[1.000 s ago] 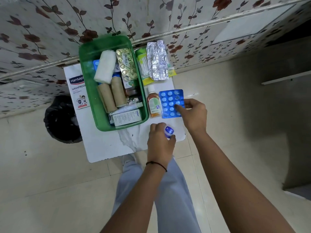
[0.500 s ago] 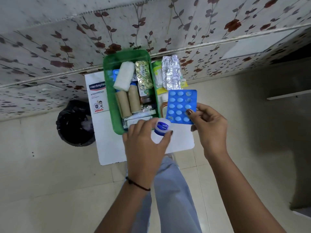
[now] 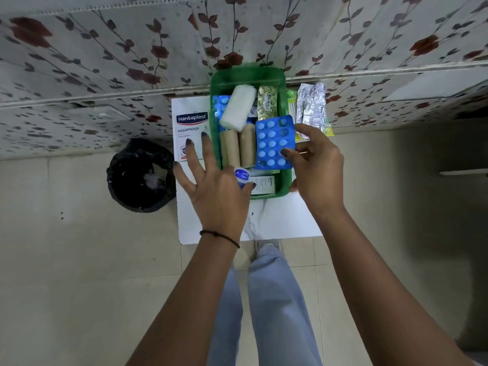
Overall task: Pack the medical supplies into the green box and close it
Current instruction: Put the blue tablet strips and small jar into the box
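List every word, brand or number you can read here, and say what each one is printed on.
"Hansaplast": white plaster box, left of the green box.
"WASHPROOF": same plaster box, under the brand.
"8": same box, right of "WASHPROOF".
Smaller print on that box: too small to read.
White carton inside the green box: print blurred.
Gold blister strip: print unreadable.
Silver foil strips: no legible print.

This looks like a room in a home; the wall [image 3: 105,62] is covered in flowered paper with red blooms and dark vines; the floor [image 3: 79,273] is laid with pale tiles; a small white table [image 3: 277,220] stands against the wall; a bin [image 3: 141,175] lined with a black bag sits on the floor just beside it.
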